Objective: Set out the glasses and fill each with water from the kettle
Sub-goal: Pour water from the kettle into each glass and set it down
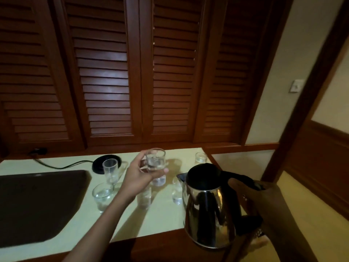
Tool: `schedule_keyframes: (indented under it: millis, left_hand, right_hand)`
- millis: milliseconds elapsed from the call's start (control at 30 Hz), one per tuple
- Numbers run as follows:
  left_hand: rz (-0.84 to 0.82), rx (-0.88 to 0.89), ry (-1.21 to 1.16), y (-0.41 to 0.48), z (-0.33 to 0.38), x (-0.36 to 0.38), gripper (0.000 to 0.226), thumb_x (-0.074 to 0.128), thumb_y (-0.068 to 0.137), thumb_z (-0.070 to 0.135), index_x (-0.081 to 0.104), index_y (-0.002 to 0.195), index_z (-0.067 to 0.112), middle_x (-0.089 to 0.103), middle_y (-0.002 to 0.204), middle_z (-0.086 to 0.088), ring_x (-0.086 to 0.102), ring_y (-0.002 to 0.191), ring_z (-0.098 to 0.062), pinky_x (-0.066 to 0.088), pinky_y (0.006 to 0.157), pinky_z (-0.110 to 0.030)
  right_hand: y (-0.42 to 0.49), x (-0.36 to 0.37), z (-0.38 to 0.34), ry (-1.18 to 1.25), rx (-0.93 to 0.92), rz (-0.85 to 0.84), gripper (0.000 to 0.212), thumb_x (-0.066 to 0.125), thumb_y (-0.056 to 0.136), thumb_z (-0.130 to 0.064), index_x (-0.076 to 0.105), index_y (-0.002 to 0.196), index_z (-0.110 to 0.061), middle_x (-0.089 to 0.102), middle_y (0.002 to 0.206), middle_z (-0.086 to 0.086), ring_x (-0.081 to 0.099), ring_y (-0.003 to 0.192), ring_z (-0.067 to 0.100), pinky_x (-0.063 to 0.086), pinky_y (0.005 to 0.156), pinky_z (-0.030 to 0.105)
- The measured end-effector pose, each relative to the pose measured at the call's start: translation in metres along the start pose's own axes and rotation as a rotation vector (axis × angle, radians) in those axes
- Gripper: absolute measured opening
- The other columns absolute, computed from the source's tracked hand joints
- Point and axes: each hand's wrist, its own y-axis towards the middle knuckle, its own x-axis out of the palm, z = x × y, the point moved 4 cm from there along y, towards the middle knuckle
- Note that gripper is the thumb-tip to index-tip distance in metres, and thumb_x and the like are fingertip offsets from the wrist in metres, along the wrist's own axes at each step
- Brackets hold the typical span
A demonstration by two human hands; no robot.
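Steel and black plastic are crowding the near right corner, where the kettle (209,210) is hanging upright over the front edge of the worktop (160,220). The right hand (264,195) is curling round its black handle, though hand and handle are merging in shadow and the fingers are hard to separate. From the bottom edge the left forearm is stretching diagonally forward, and the left hand (143,173) is wrapping fingers and thumb round a raised glass (155,159), holding it upright above the worktop, left of and beyond the kettle. Blur is smearing this glass, so I cannot tell its water level. The forearm is partly covering one covered glass (144,198), and a low glass (158,181) is peeking out just under the hand. A small glass (177,195) is standing just beside the kettle, half hidden by it. Left of the arm a short glass (103,193) and, behind it, a tall glass (110,172) are standing near a dark tray (37,205) that is running off the left edge. Farther back a black kettle base (98,165) is sitting with its cord (62,165), and a far glass (201,157) is standing at the back right corner, before louvred shutters (105,72).
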Motion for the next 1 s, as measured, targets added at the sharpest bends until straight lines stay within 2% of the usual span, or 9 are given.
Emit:
schedule_keyframes:
  millis: [67,167,267,333,467,667,800,900,1000]
  left_hand:
    - [0.008,0.012,0.003,0.027,0.002,0.014,0.064,0.097,0.063,0.017,0.066,0.118,0.031,0.076,0.112,0.005,0.073,0.098,-0.003,0.059,0.078,-0.021]
    - [0.049,0.011,0.043,0.066,-0.004,0.036,0.068,0.1,0.052,0.034,0.067,0.112,0.039,0.075,0.113,0.007,0.071,0.108,-0.014,0.059,0.092,-0.036]
    - [0.09,-0.04,0.061,0.1,-0.022,0.054,0.066,0.101,0.051,0.031,0.068,0.107,0.038,0.075,0.107,0.008,0.07,0.104,-0.015,0.059,0.087,-0.036]
    - [0.108,-0.091,0.077,0.117,-0.035,0.066,0.063,0.101,0.053,0.026,0.068,0.106,0.036,0.075,0.103,0.011,0.07,0.102,-0.015,0.056,0.081,-0.031]
    - [0.152,-0.195,0.191,0.141,-0.066,0.085,0.063,0.101,0.054,0.024,0.068,0.108,0.03,0.075,0.104,0.004,0.068,0.103,-0.023,0.054,0.087,-0.034]
    - [0.1,-0.341,0.321,0.165,-0.102,0.098,0.061,0.097,0.062,0.017,0.065,0.114,0.022,0.071,0.107,-0.001,0.065,0.105,-0.027,0.05,0.093,-0.033]
    - [0.042,-0.423,0.301,0.173,-0.119,0.104,0.044,0.083,0.078,0.009,0.059,0.113,0.019,0.062,0.112,-0.001,0.055,0.098,-0.021,0.045,0.079,-0.025]
    - [0.036,-0.449,0.327,0.172,-0.125,0.104,0.047,0.085,0.077,0.012,0.059,0.116,0.019,0.066,0.123,-0.006,0.059,0.105,-0.026,0.044,0.087,-0.029]
    - [0.008,-0.446,0.325,0.17,-0.137,0.105,0.071,0.089,0.068,-0.001,0.059,0.131,0.012,0.063,0.116,-0.011,0.063,0.11,-0.035,0.049,0.088,-0.034]
  right_hand:
    - [0.007,-0.008,0.001,0.02,-0.012,0.031,0.02,0.086,0.05,-0.04,0.07,0.043,-0.029,0.048,0.045,0.013,0.039,0.058,0.029,0.033,0.061,0.04]
    - [0.02,-0.019,0.007,0.005,-0.008,0.091,0.028,0.087,0.043,-0.044,0.078,0.055,-0.021,0.065,0.059,0.023,0.052,0.063,0.041,0.042,0.066,0.044]
    - [0.033,-0.028,0.015,-0.041,0.003,0.12,0.048,0.089,0.037,-0.056,0.082,0.068,-0.02,0.076,0.075,0.021,0.066,0.079,0.059,0.057,0.074,0.059]
    - [0.039,-0.034,0.017,-0.048,-0.007,0.119,0.052,0.09,0.038,-0.058,0.082,0.071,-0.019,0.079,0.079,0.018,0.073,0.084,0.048,0.059,0.082,0.063]
    - [0.048,-0.045,0.018,0.004,-0.005,0.128,0.04,0.087,0.055,-0.034,0.08,0.084,-0.008,0.081,0.079,0.01,0.079,0.078,0.029,0.061,0.078,0.044]
    - [0.055,-0.058,0.018,-0.014,-0.004,0.152,0.05,0.086,0.049,-0.041,0.08,0.08,-0.003,0.08,0.073,0.01,0.077,0.062,0.02,0.057,0.061,0.032]
    - [0.059,-0.066,0.022,-0.013,0.015,0.17,0.054,0.086,0.042,-0.049,0.082,0.076,-0.007,0.08,0.077,0.015,0.078,0.07,0.031,0.061,0.073,0.043]
    - [0.06,-0.069,0.022,-0.02,-0.004,0.17,0.056,0.085,0.042,-0.049,0.081,0.077,-0.005,0.079,0.071,0.014,0.076,0.063,0.026,0.057,0.066,0.038]
    - [0.06,-0.069,0.02,-0.018,-0.016,0.163,0.048,0.085,0.045,-0.046,0.079,0.071,-0.006,0.075,0.061,0.01,0.073,0.054,0.022,0.054,0.06,0.036]
